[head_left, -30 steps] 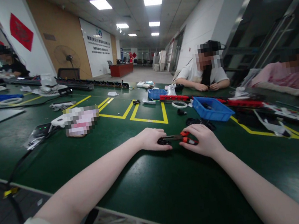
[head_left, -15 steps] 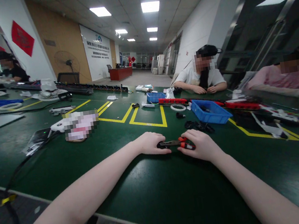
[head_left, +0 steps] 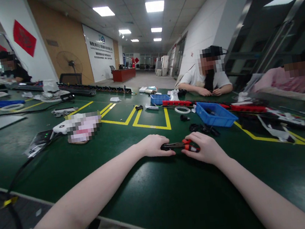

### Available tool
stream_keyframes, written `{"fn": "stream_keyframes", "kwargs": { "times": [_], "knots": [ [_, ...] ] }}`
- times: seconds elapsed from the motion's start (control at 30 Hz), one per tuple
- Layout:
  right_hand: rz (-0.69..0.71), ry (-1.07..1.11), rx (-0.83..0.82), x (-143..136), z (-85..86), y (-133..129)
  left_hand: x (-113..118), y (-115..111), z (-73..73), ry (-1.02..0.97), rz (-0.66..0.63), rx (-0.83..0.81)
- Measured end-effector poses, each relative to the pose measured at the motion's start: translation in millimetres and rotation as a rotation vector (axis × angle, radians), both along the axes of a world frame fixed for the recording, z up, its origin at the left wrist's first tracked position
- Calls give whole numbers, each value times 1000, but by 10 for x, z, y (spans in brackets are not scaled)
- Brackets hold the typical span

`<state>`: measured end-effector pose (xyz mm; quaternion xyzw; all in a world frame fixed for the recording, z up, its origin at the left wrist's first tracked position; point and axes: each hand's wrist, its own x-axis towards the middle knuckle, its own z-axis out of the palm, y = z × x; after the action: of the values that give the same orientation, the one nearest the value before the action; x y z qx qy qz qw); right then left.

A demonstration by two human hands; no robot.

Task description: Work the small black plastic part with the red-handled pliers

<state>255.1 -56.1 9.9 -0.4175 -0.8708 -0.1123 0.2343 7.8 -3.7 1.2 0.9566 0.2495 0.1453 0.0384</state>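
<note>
Now, pliers [head_left: 177, 145]: red-handled, at your 12 o'clock, nose pointing left and reaching the black piece.
Left hand [head_left: 155, 145]: your fingers pinch the black piece [head_left: 165, 147], largely hidden.
Right hand [head_left: 205, 147]: your fingers grip the red handles.
Black parts [head_left: 204, 129]: loose on the green table [head_left: 153, 198] at 1 o'clock, just past your gripping fingers.
Blue bin [head_left: 216, 114]: 1 o'clock, beyond those.
Phone [head_left: 84, 130]: 11 o'clock.
Person in white [head_left: 207, 79]: 1 o'clock, across the table.
</note>
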Motion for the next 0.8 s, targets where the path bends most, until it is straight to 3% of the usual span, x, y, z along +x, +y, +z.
{"fn": "stream_keyframes", "kwargs": {
  "times": [0.8],
  "knots": [
    [-40, -22, 42, 43, 3, 24, -5, -10, 9, -24, 31, -63]
  ]
}}
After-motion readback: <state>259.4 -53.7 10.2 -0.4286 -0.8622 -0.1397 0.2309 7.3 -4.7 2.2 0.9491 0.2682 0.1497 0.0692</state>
